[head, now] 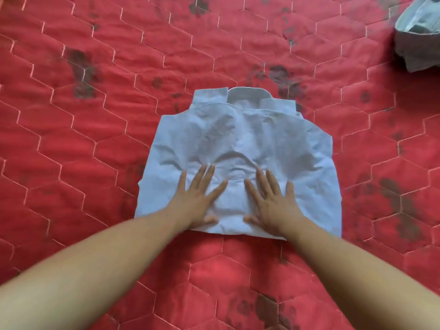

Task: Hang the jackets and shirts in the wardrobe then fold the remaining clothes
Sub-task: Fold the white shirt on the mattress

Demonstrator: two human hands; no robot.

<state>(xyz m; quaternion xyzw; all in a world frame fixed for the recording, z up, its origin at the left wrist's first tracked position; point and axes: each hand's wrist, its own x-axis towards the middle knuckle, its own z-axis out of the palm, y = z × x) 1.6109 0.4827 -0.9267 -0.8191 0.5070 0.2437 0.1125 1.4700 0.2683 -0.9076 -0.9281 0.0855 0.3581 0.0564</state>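
Note:
A pale blue collared shirt (240, 139) lies folded into a rough square on the red quilted bed cover (71, 139), collar at the far side. My left hand (197, 196) presses flat on the shirt's near left part with fingers spread and straight. My right hand (271, 198) presses flat on the near right part in the same way. Both thumbs point toward each other near the shirt's front edge. Wrinkles bunch in the fabric between and just beyond my fingertips.
A crumpled grey-blue garment (416, 36) lies at the top right corner of the cover. The red cover has a stitched hexagon pattern with dark flower prints and spreads all around the shirt.

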